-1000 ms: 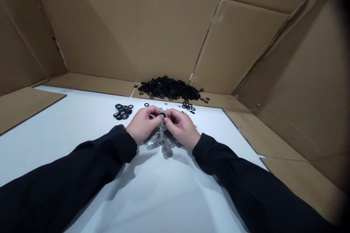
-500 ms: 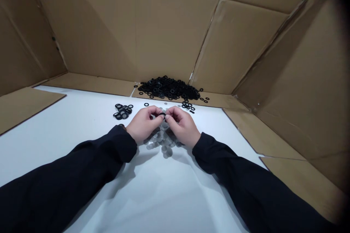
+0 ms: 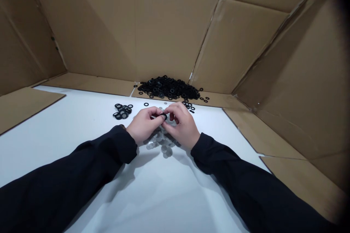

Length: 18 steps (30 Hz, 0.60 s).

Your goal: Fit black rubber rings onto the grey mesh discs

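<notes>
Between my hands is a small black ring [image 3: 164,116], pinched by the thumb and finger of my left hand [image 3: 144,123]. My right hand [image 3: 182,125] is at the ring's right side, its thumb below and its index fingertip at the upper edge, with a gap between them. Partly hidden beneath both hands, small translucent grey discs [image 3: 166,150] lie spread on the white surface. A small group of black rings with grey discs in some of them [image 3: 124,115] lies left of my left hand.
A large heap of black rings [image 3: 169,89] stands against the cardboard back wall [image 3: 175,36]. Loose rings [image 3: 193,109] lie behind my right hand, and a single ring [image 3: 146,104] lies behind my left. Cardboard walls and strips surround the white surface [image 3: 153,196].
My right hand's thumb and index finger have spread apart, the finger moving up and the thumb down around the ring. My left hand has stayed in place with the ring.
</notes>
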Available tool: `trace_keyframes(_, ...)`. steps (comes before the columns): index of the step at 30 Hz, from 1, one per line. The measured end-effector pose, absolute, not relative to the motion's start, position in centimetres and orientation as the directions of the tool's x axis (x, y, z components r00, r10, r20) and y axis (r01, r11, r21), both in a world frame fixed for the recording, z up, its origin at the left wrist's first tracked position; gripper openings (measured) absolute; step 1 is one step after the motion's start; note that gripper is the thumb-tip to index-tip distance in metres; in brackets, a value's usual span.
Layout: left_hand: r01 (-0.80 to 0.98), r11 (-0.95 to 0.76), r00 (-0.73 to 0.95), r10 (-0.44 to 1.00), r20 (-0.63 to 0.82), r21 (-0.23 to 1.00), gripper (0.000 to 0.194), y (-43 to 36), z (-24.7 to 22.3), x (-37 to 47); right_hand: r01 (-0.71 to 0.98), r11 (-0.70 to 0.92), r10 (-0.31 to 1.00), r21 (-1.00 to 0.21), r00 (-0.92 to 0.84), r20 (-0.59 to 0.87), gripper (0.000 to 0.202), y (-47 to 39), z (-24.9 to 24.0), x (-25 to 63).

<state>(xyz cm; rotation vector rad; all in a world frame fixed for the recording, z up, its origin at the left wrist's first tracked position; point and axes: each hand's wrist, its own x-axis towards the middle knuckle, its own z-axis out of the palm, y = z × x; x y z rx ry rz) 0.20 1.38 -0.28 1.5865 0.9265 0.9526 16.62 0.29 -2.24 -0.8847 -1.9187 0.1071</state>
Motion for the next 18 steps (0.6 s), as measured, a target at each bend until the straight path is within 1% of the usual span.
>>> trace_keyframes(4, 0.089, -0.19, 0.391, 0.91, 0.141, 0.978, 0.018, 1.61, -0.46, 0.17, 0.51, 0.758, 0.596, -0.408, -0.284, 0.752, 0.029, 0.3, -2.3, 16.9)
trace_keyframes(8, 0.062, -0.189, 0.398, 0.905, 0.15, 0.98, 0.018, 1.68, -0.6, 0.15, 0.485, 0.79, 0.569, -0.374, -0.358, 0.74, 0.044, 0.28, -2.29, 17.09)
trace_keyframes(11, 0.085, -0.173, 0.399, 0.908, 0.126, 0.981, 0.019, 1.58, -0.55, 0.13, 0.501, 0.756, 0.621, -0.422, -0.342, 0.705, 0.053, 0.29, -2.41, 16.98)
trace_keyframes(13, 0.104, -0.174, 0.385, 0.915, 0.122, 0.979, 0.019, 1.48, -0.4, 0.13, 0.52, 0.72, 0.653, -0.46, -0.283, 0.702, 0.049, 0.34, -2.5, 16.87)
trace_keyframes(15, 0.117, -0.167, 0.38, 0.918, 0.111, 0.979, 0.02, 1.41, -0.21, 0.15, 0.522, 0.71, 0.657, -0.473, -0.249, 0.712, 0.036, 0.41, -2.55, 16.82)
trace_keyframes(17, 0.128, -0.155, 0.382, 0.919, 0.095, 0.98, 0.02, 1.38, -0.07, 0.14, 0.51, 0.72, 0.648, -0.47, -0.253, 0.719, 0.026, 0.46, -2.53, 16.85)
trace_keyframes(18, 0.131, -0.157, 0.382, 0.919, 0.096, 0.979, 0.02, 1.41, -0.06, 0.13, 0.503, 0.727, 0.643, -0.466, -0.262, 0.72, 0.025, 0.48, -2.5, 16.9)
